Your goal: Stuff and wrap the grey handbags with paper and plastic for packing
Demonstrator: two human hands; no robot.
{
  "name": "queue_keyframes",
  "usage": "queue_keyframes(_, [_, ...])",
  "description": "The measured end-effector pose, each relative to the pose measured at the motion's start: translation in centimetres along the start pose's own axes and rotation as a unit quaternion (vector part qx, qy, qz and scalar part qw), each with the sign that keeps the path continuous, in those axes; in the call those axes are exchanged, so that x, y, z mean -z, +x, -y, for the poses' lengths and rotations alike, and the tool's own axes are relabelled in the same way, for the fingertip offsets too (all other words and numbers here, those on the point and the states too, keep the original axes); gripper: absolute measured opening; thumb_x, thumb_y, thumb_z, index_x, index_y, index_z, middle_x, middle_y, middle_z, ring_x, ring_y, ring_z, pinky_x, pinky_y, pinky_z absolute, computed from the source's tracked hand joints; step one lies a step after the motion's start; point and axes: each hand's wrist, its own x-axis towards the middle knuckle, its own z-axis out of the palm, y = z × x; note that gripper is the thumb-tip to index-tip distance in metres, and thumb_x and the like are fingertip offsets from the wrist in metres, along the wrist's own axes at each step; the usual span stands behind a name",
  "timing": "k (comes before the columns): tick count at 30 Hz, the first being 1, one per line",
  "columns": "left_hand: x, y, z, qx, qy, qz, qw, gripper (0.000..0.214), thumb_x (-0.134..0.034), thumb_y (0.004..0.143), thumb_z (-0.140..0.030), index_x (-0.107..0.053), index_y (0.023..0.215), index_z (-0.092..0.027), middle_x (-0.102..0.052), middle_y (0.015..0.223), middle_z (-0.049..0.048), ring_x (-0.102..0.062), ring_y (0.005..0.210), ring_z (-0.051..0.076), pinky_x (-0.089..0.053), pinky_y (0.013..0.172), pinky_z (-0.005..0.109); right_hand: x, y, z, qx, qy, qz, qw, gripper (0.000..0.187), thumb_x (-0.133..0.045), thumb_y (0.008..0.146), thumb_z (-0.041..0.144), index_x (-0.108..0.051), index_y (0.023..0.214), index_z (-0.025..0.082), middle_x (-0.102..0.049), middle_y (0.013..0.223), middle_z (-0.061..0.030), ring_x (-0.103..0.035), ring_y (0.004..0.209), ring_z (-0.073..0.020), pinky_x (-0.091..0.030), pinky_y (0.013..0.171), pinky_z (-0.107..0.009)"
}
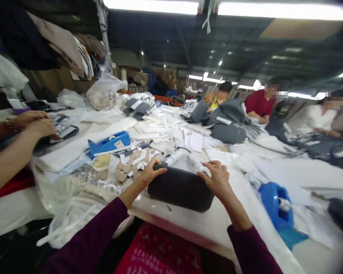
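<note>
A dark rounded case (180, 189) is tilted up at the table's front edge, its broad flat face toward me. My left hand (151, 173) grips its upper left corner, thumb lying over the face. At the upper right corner my right hand (217, 176) holds the rim between thumb and fingers. White wrapped bundles (174, 156) show just behind the top edge. Left of the case lies a pile of brown and white paper scraps (133, 164). What is inside the case cannot be seen.
A blue tape dispenser (110, 142) stands at the left, another blue dispenser (276, 205) at the right. Grey cases (228, 132) and white strips cover the table's far part. A co-worker's hands (40, 123) work at the left; several people sit across the table.
</note>
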Motion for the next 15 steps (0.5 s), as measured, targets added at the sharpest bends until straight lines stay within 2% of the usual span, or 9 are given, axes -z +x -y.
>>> queue_keyframes(1, [0.2,-0.1,0.0,-0.011,0.006,-0.002,1.000,0.045,-0.070,0.065,-0.050,-0.045,0.086,-0.019,-0.049,0.071,-0.0049,-0.048,0.064,0.013,-0.038,0.058,0.023,0.2,0.9,1.4,0.043,-0.017,0.032,0.998,0.028,-0.059,0.080,0.034,-0.071,0.098,0.017,-0.062,0.106,-0.0123,-0.054,0.096,-0.0249,-0.041,0.086,-0.039])
queue_keyframes(3, [0.5,-0.2,0.4,-0.040,0.021,-0.008,0.999,0.043,-0.070,0.066,-0.049,-0.045,0.086,-0.019,-0.050,0.074,-0.0038,-0.049,0.069,0.014,-0.040,0.062,0.025,0.0,3.0,4.1,0.107,-0.017,0.158,0.981,0.022,-0.054,0.082,0.025,-0.073,0.085,0.014,-0.067,0.087,-0.0091,-0.057,0.080,-0.0190,-0.043,0.077,-0.030])
queue_keyframes(5, [0.8,-0.2,1.3,-0.080,0.031,-0.028,0.996,0.042,-0.070,0.067,-0.047,-0.046,0.089,-0.019,-0.051,0.080,-0.0021,-0.051,0.078,0.017,-0.043,0.071,0.028,-1.0,5.2,6.2,0.128,-0.026,0.297,0.946,0.019,-0.054,0.077,0.018,-0.073,0.073,0.013,-0.064,0.066,-0.0041,-0.055,0.064,-0.0141,-0.042,0.064,-0.024])
queue_keyframes(7, [0.9,-0.4,2.2,-0.121,0.032,-0.051,0.991,0.043,-0.070,0.069,-0.044,-0.046,0.095,-0.020,-0.051,0.089,0.0000,-0.051,0.088,0.019,-0.043,0.081,0.032,-2.2,7.0,7.3,0.124,-0.027,0.396,0.909,0.018,-0.055,0.072,0.015,-0.073,0.076,0.012,-0.064,0.063,-0.0017,-0.055,0.060,-0.0128,-0.040,0.057,-0.022])
queue_keyframes(10, [0.7,-0.8,3.3,-0.149,0.008,-0.066,0.987,0.048,-0.071,0.071,-0.040,-0.043,0.105,-0.020,-0.050,0.101,0.0027,-0.050,0.098,0.021,-0.040,0.091,0.035,-3.6,8.9,7.6,0.137,0.005,0.475,0.869,0.029,-0.053,0.071,0.014,-0.074,0.091,0.014,-0.069,0.073,-0.0015,-0.060,0.065,-0.0137,-0.043,0.058,-0.020])
queue_keyframes(13, [0.3,-1.3,4.1,-0.151,-0.033,-0.071,0.985,0.053,-0.074,0.072,-0.036,-0.039,0.110,-0.022,-0.049,0.109,0.0040,-0.049,0.105,0.022,-0.037,0.095,0.035,-4.4,9.7,7.6,0.192,-0.008,0.507,0.840,0.036,-0.048,0.068,0.008,-0.074,0.091,0.016,-0.071,0.078,-0.0001,-0.063,0.073,-0.0143,-0.045,0.066,-0.020])
queue_keyframes(15, [0.2,-1.4,4.4,-0.149,-0.051,-0.075,0.985,0.056,-0.075,0.071,-0.033,-0.038,0.112,-0.023,-0.048,0.113,0.0041,-0.048,0.109,0.022,-0.035,0.098,0.035,-4.7,9.8,7.8,0.198,-0.014,0.529,0.825,0.042,-0.045,0.065,0.004,-0.073,0.094,0.017,-0.073,0.083,-0.0009,-0.064,0.076,-0.0146,-0.045,0.068,-0.020])
